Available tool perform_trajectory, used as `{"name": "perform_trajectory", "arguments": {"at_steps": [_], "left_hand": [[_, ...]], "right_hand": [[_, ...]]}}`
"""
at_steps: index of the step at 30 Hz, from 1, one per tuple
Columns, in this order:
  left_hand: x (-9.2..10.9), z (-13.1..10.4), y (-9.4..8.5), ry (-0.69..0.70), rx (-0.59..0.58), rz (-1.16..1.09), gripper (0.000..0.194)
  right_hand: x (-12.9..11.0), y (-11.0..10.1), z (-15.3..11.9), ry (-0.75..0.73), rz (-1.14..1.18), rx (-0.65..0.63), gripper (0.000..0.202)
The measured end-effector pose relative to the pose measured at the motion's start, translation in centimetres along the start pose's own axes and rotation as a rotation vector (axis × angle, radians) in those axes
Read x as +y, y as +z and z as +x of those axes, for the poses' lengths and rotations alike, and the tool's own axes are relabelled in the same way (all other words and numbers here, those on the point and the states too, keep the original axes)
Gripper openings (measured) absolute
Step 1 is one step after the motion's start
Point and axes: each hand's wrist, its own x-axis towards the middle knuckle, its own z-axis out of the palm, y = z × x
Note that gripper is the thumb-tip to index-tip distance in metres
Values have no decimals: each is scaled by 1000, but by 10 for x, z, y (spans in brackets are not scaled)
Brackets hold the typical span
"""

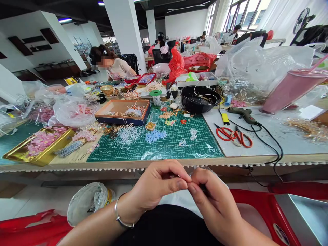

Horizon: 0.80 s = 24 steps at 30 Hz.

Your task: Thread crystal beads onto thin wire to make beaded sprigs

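Observation:
My left hand (159, 184) is closed in a pinch, thumb against fingertips, in front of the table edge. Its tips touch those of my right hand (215, 198), also pinched. What they hold between them is too small or hidden to make out. Beyond the hands a green cutting mat (128, 152) carries blue beads (155, 136), clear beads (129, 136), a red bead cluster (183, 121) and a small box of gold beads (150, 126). To the right lie red-handled pliers (232, 135) and a glue gun (243, 114).
A gold tray (56, 147) of pink flowers sits at the left, and an open box (123, 119) farther back. Behind the mat is a black bowl (201, 107). A pink drink cup (289, 89) stands right. Black cables hang over the edge. Across the table sits a person (119, 68).

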Motion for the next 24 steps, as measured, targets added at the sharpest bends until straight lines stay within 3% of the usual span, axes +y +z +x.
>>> {"name": "perform_trajectory", "arguments": {"at_steps": [5, 10, 13, 18, 22, 24], "left_hand": [[24, 4, 0, 279, -8, 649, 12], [42, 13, 5, 421, 9, 907, 6], [51, 18, 9, 480, -29, 934, 9], [60, 23, 11, 464, -57, 872, 8], [40, 24, 3, 379, 6, 545, 6], [22, 24, 0, 298, -2, 430, 16]], "right_hand": [[4, -3, -2, 213, 160, -13, 18], [2, -9, 3, 408, 473, -59, 23], [-4, -16, 10, 480, 583, -89, 20], [-15, -35, 20, 402, 340, -113, 10], [-18, -42, 27, 327, 416, -80, 7], [-19, -39, 31, 329, 537, -50, 9]]}}
